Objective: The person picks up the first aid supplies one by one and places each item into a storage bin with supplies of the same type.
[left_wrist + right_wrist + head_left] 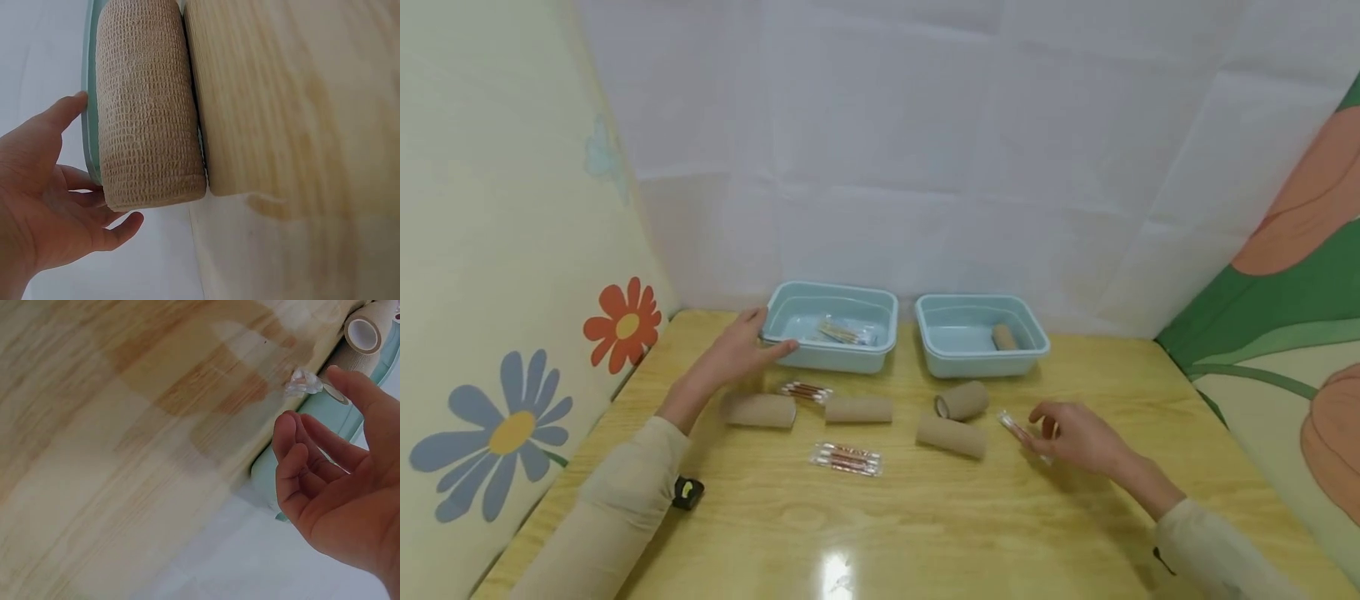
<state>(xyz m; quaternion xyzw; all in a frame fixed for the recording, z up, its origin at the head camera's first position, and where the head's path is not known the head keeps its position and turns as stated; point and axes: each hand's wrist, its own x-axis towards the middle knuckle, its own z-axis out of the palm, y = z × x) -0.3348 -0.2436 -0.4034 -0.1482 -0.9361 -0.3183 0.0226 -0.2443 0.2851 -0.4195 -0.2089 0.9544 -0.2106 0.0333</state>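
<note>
My left hand rests at the left end of the left blue basin, thumb on its front rim and fingers spread loosely along the side. In the left wrist view, a tan crinkled bandage roll lies close beside that hand. Clear-wrapped brown-stick swabs lie in front of this basin, with another swab packet behind. My right hand hovers over a narrow swab packet. Its thumb tip is right at the wrapper, and a gap shows between thumb and bent index finger.
Swab packets lie inside the left basin. The right basin holds one bandage roll. Several more rolls lie across the wooden table. A white cloth hangs behind, with flowered panels at both sides.
</note>
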